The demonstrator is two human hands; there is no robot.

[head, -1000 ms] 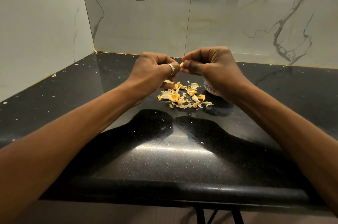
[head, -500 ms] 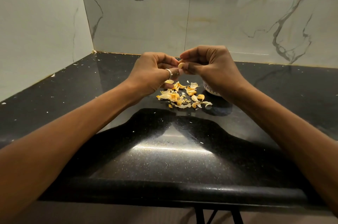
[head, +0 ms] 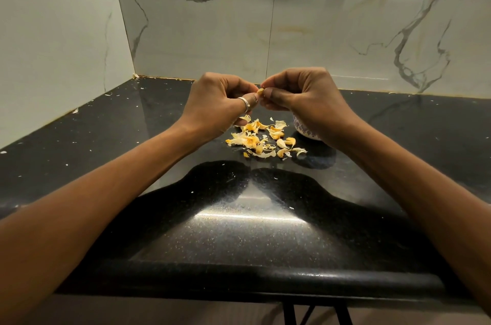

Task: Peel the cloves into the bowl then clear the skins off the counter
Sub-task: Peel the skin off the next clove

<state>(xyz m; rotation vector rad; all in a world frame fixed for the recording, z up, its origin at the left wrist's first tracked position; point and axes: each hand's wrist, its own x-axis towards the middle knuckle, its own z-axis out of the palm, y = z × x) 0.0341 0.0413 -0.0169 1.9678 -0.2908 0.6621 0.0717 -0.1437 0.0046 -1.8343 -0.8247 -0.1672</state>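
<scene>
We hold the garlic clove (head: 260,91) pinched between both hands, the left hand (head: 218,105) clamped at its 9 o'clock, the right hand (head: 305,97) at 3 o'clock. The bowl (head: 305,130) lies at 5 o'clock, nearer our right hand.

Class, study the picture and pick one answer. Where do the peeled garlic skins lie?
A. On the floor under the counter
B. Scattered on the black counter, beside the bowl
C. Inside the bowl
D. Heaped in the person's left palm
B: the skins lie scattered on the counter beside the bowl, below the left hand and right hand, which both pinch a clove.
</scene>
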